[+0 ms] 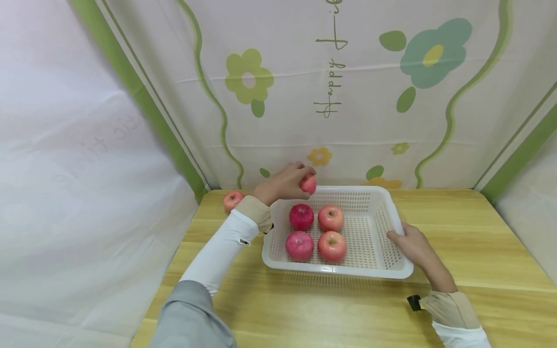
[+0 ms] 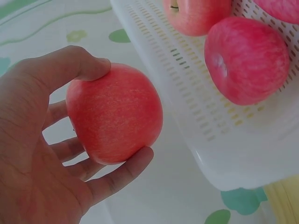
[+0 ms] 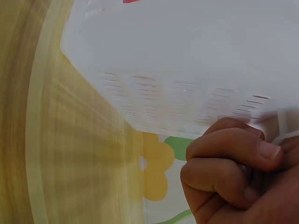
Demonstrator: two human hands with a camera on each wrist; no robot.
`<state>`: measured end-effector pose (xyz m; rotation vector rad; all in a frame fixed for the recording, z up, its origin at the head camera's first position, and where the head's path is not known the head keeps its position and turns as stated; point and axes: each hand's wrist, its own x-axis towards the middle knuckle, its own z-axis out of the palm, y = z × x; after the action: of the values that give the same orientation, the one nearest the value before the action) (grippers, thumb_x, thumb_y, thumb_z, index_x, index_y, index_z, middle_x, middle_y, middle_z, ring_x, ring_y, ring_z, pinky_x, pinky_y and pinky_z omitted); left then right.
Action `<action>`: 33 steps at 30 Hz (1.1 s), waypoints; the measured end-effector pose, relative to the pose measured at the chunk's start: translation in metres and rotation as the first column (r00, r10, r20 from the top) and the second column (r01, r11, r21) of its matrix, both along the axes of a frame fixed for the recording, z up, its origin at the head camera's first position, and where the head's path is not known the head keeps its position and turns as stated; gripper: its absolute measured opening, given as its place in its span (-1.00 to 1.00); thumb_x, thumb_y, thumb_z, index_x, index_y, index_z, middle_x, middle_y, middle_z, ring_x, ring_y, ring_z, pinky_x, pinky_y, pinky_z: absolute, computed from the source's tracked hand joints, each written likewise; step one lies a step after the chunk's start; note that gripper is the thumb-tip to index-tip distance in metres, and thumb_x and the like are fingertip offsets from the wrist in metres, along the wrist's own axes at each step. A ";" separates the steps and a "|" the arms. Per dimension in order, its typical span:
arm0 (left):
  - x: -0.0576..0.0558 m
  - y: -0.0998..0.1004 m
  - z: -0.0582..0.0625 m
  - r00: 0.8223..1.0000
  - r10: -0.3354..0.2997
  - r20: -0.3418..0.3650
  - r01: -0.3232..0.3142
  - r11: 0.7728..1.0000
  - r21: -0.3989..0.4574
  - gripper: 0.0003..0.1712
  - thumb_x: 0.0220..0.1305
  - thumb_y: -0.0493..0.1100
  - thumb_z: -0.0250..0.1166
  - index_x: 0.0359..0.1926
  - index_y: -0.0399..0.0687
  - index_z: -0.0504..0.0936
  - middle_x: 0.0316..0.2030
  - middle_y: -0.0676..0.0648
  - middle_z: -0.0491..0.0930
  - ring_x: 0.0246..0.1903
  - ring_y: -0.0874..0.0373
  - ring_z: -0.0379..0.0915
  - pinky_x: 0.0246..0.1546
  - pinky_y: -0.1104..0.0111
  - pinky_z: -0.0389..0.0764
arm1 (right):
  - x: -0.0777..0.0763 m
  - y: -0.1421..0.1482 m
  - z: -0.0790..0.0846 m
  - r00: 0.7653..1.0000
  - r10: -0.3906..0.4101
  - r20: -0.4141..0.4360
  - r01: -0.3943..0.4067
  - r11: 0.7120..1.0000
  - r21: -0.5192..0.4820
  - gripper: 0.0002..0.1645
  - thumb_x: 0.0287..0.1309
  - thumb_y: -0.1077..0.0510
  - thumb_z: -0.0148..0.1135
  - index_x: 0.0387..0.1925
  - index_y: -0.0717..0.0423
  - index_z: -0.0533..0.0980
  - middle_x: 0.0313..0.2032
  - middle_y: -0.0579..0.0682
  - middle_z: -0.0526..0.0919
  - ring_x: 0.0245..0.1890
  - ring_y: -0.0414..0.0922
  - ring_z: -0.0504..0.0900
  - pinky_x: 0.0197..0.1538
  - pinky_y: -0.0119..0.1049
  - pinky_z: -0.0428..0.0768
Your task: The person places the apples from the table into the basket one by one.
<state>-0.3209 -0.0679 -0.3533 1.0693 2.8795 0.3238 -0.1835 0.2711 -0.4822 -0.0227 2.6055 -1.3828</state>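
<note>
In the head view my left hand [image 1: 285, 183] holds a red apple [image 1: 308, 184] just above the far left rim of a white plastic basket [image 1: 337, 271]. The left wrist view shows the thumb and fingers curled round that apple [image 2: 117, 114], apart from the basket wall [image 2: 182, 116]. My right hand [image 1: 413, 245] grips the basket's right rim, its fingers [image 3: 224, 179] curled under the edge in the right wrist view. Inside the basket, several apples sit in its left half: a dark red one [image 1: 301, 216], a pink one [image 1: 299, 245] and two lighter ones [image 1: 331, 246].
Another apple [image 1: 233, 200] lies on the wooden table [image 1: 304, 314] left of the basket, partly behind my left forearm. A white curtain [image 1: 287, 125] with printed flowers hangs at the table's back edge. More white fabric [image 1: 78, 169] borders the left side.
</note>
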 end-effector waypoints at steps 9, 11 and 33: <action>0.001 0.016 -0.005 0.998 -0.059 -0.018 0.059 0.998 -0.015 -0.33 0.03 0.06 0.33 0.21 0.06 0.46 0.01 -0.03 0.42 -0.03 0.12 0.30 -0.09 0.35 0.46 | -0.001 0.000 0.002 1.000 0.008 0.007 -0.008 1.000 -0.010 -0.25 0.45 0.02 -0.14 0.36 0.55 0.00 -0.09 0.50 0.54 -0.33 0.09 0.68 -0.40 -0.14 0.69; 0.002 0.019 -0.005 0.997 -0.068 -0.027 0.067 0.998 -0.018 -0.34 0.03 0.06 0.33 0.20 0.07 0.46 0.00 -0.03 0.43 -0.05 0.13 0.31 -0.09 0.35 0.46 | -0.002 0.001 0.002 1.000 0.008 0.007 -0.008 1.000 -0.011 -0.25 0.45 0.02 -0.13 0.36 0.55 0.00 -0.09 0.50 0.54 -0.32 0.08 0.68 -0.40 -0.15 0.69; 0.010 0.047 -0.010 0.993 -0.119 -0.002 0.119 0.993 0.019 -0.33 0.04 0.05 0.35 0.21 0.07 0.45 0.03 0.01 0.41 -0.01 0.18 0.28 -0.07 0.42 0.45 | -0.002 0.000 -0.001 1.000 0.021 0.008 -0.020 0.999 -0.034 -0.24 0.46 0.04 -0.16 0.39 0.52 -0.05 -0.05 0.53 0.51 -0.31 0.10 0.68 -0.39 -0.14 0.69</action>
<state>-0.3112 -0.0208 -0.3631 1.2376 2.8030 0.3451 -0.1854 0.2716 -0.4828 -0.0485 2.5674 -1.4176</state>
